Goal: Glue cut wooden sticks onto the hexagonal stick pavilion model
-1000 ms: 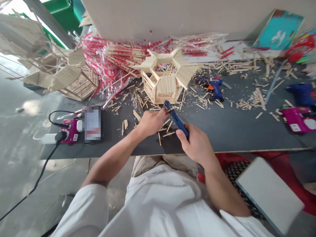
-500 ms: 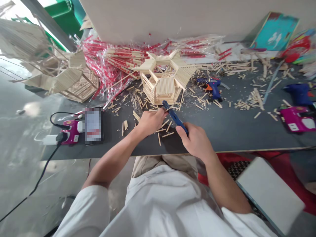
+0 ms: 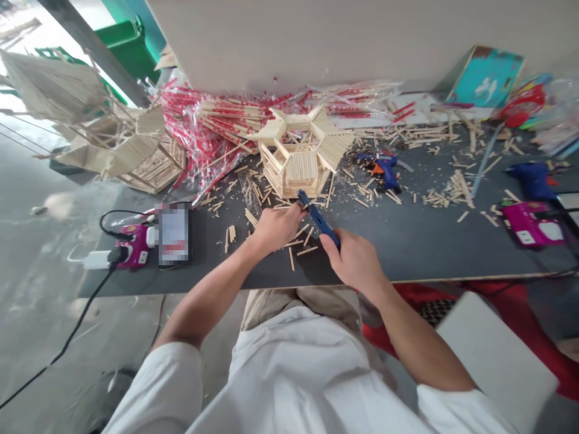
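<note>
My right hand (image 3: pixel 359 259) is closed around a blue hand tool (image 3: pixel 322 224), long and slotted like a cutter; its exact kind is unclear. The tool's tip points away from me and meets the fingertips of my left hand (image 3: pixel 278 228). Those left fingers are pinched together, and whatever they hold is hidden. Just beyond both hands stands a six-sided model of wooden sticks (image 3: pixel 296 163), its slatted roof panels flaring outward. Short cut sticks (image 3: pixel 307 250) lie on the dark table beneath and beside my hands.
Left stands a larger stick model (image 3: pixel 136 154). Red-and-clear wrapped sticks (image 3: pixel 199 126) are heaped behind. A blue glue gun (image 3: pixel 386 172) lies amid scraps, another glue gun (image 3: pixel 531 179) farther right. Purple power strips (image 3: pixel 534 224) sit at both ends, with a phone (image 3: pixel 175 235) on the left.
The whole view has shifted slightly. Both hands keep nearly the same pose, with the blue tool's tip still at my left fingertips.
</note>
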Demonstrator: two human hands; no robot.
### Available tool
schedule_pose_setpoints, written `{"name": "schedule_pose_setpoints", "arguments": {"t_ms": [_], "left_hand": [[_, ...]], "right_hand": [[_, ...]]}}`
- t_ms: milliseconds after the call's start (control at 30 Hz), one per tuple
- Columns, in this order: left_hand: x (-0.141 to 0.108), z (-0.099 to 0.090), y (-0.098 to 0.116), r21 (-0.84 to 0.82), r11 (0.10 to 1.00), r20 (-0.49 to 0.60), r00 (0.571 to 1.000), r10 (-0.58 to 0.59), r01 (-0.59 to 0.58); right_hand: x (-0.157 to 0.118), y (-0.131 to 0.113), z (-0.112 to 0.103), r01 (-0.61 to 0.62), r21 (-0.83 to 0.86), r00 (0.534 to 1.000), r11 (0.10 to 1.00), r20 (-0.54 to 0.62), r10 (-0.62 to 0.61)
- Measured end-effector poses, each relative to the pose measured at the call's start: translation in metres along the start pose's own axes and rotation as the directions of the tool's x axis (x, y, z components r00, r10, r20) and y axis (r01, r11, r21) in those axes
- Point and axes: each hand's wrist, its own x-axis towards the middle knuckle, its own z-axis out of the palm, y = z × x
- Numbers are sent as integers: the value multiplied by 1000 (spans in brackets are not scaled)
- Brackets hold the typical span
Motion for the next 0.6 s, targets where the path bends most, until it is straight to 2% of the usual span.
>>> {"name": "schedule_pose_setpoints", "arguments": {"t_ms": [233,433,500,600], "left_hand": [[0,-2,1,-29,999,48,998,-44,45],[-2,-7,2,-40,998,-6,999,-48,48],[-2,-9,1,-57,998,-46,998,-36,34],[-3,-10,0,-84,996,-89,996,-8,0]], "right_hand": [[2,-4,0,-11,-82,1000,997,0,11],[3,2,6,-69,-161,997,985,15,72],[0,8,8,-53,-158,999,986,-17,51],[-6,17,10,-13,-148,991,989,-136,-7]]}}
